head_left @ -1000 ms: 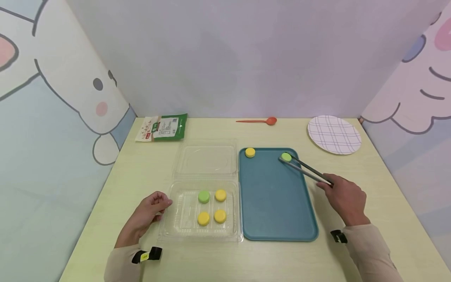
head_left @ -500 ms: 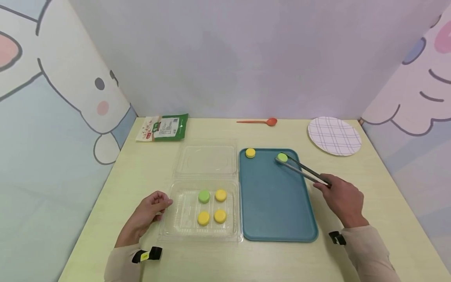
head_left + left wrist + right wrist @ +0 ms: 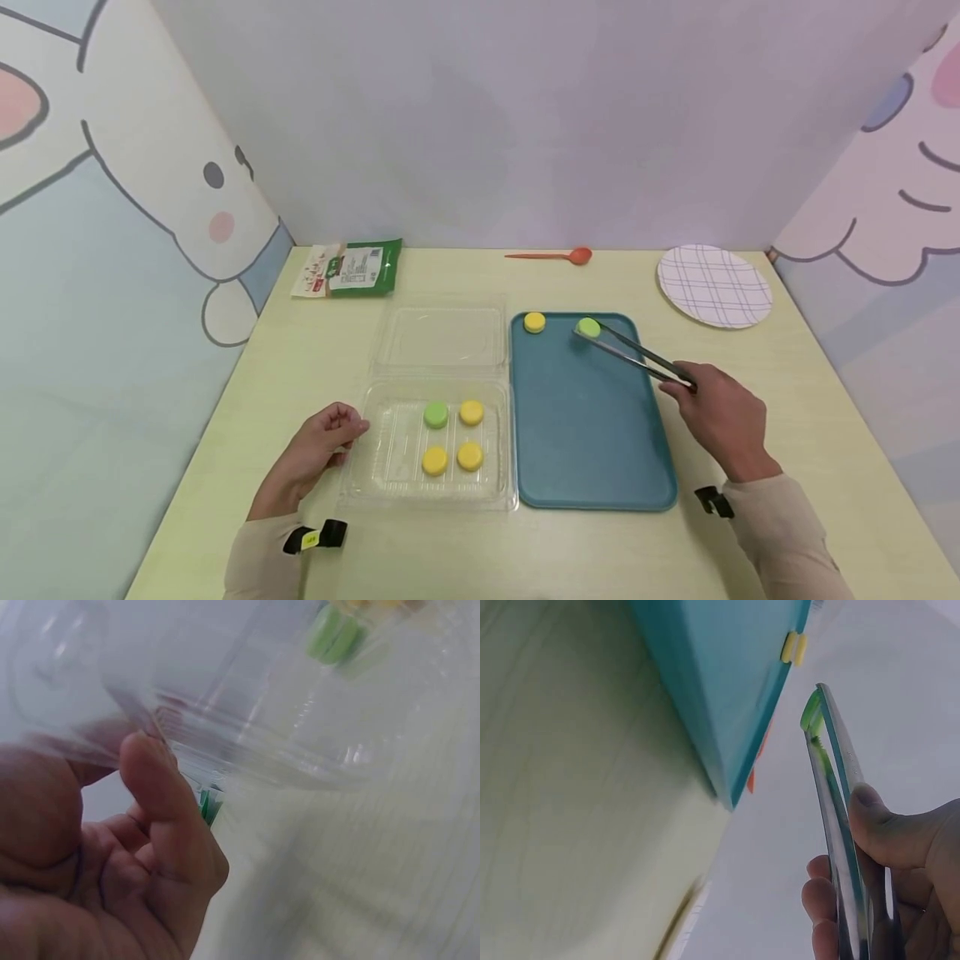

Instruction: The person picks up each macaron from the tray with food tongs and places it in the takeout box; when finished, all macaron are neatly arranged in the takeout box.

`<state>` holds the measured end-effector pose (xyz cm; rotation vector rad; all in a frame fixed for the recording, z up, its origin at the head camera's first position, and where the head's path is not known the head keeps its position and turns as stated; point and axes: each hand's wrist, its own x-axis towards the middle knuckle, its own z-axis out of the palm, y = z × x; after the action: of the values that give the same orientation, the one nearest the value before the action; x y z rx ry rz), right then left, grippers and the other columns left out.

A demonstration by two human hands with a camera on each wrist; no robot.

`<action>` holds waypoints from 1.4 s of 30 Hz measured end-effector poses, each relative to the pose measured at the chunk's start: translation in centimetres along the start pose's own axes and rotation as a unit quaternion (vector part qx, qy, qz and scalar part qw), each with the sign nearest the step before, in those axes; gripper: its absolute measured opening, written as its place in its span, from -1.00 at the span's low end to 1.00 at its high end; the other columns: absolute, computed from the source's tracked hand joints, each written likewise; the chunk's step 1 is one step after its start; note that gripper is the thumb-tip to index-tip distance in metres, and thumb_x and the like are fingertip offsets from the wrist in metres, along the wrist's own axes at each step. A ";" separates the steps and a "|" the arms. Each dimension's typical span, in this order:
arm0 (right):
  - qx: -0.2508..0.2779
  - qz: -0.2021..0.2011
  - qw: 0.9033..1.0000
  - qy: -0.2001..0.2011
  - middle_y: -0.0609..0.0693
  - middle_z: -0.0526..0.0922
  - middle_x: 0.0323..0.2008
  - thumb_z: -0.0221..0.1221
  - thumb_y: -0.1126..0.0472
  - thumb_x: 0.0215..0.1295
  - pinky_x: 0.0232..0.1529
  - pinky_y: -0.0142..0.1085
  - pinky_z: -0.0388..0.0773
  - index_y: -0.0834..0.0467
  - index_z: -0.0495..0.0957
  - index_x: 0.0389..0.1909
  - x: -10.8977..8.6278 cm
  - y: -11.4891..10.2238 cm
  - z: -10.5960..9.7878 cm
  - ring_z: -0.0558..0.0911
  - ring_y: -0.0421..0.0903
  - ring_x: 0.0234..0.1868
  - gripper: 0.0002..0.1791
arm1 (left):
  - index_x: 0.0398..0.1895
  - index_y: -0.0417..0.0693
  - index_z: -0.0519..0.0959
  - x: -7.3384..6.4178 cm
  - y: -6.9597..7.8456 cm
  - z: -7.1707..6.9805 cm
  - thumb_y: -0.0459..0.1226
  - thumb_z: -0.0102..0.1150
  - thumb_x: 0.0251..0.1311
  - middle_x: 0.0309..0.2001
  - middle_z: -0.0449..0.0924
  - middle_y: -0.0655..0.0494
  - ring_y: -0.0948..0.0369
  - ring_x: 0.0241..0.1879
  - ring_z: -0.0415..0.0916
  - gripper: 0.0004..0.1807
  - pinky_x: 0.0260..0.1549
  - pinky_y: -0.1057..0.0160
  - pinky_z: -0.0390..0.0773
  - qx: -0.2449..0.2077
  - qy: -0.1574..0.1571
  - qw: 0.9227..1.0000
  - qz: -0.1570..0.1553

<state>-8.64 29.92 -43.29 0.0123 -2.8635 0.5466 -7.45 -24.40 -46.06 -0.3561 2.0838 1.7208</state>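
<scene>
- On the right, the person's right hand [image 3: 720, 417] was curled round metal tongs [image 3: 838, 847], with a green macaron [image 3: 588, 327] clamped between the tips.
- That green macaron hung just above the far part of the blue tray [image 3: 592, 417], to the right of a yellow macaron [image 3: 534, 322] resting near the far left corner.
- On the left, the left hand [image 3: 318, 446] pinched the left rim of the clear plastic box [image 3: 386, 454], thumb against finger.
- Inside that box sat a second green macaron [image 3: 436, 415], far left of the group, with three yellow macarons [image 3: 471, 412]; its lid [image 3: 441, 337] lay flat on the far side.
- Along the bench's [image 3: 420, 558] far edge were a green-and-white pouch [image 3: 348, 268] at left, an orange spoon [image 3: 579, 256] mid-way and a checked plate [image 3: 715, 286] at right.
</scene>
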 end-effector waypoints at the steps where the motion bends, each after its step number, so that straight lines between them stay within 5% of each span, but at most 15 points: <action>1: -0.001 -0.005 1.000 0.002 0.18 0.72 -0.31 0.42 0.11 0.20 -0.68 -0.18 0.33 0.22 0.67 -0.02 0.0 -0.2 0.0 0.65 0.08 -0.44 -0.62 | -0.19 -0.16 0.42 0.0 0.0 0.0 -0.22 0.26 0.37 -0.47 0.39 0.14 0.25 -0.52 0.34 -0.76 -0.52 0.31 0.41 0.000 0.000 1.000 0.000; 16: -0.022 -0.109 0.991 0.080 0.15 0.73 -0.32 0.55 0.22 -0.06 -0.70 -0.19 0.38 0.23 0.68 -0.08 -1.0 -2.9 0.1 0.68 0.01 -0.49 -0.54 | -0.20 -0.16 0.42 0.0 -0.1 0.1 -0.20 0.26 0.37 -0.47 0.38 0.12 0.23 -0.52 0.33 -0.75 -0.51 0.30 0.40 -0.003 0.004 1.000 -0.003; 34: -0.015 -0.197 0.976 0.095 0.12 0.74 -0.33 0.58 0.17 -0.16 -0.73 -0.24 0.36 0.20 0.70 -0.11 -1.3 -7.1 -0.7 0.63 -0.05 -0.55 -0.49 | -0.17 -0.17 0.41 -0.2 0.3 0.0 -0.22 0.24 0.39 -0.47 0.37 0.12 0.24 -0.52 0.32 -0.76 -0.52 0.30 0.40 -0.011 -0.005 1.000 0.000; 42: -0.001 -0.205 0.976 0.079 0.10 0.75 -0.30 0.59 0.13 -0.15 -0.68 -0.22 0.45 0.16 0.71 -0.11 -1.2 -8.7 0.0 0.68 -0.05 -0.46 -0.50 | -0.18 -0.15 0.42 -0.1 0.3 0.0 -0.21 0.25 0.39 -0.47 0.38 0.13 0.25 -0.52 0.33 -0.77 -0.52 0.30 0.41 -0.008 -0.008 1.000 0.004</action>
<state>-7.02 21.79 -40.44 0.5215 -2.5992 0.4352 -7.48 -24.30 -45.72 -0.3375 2.0639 1.7397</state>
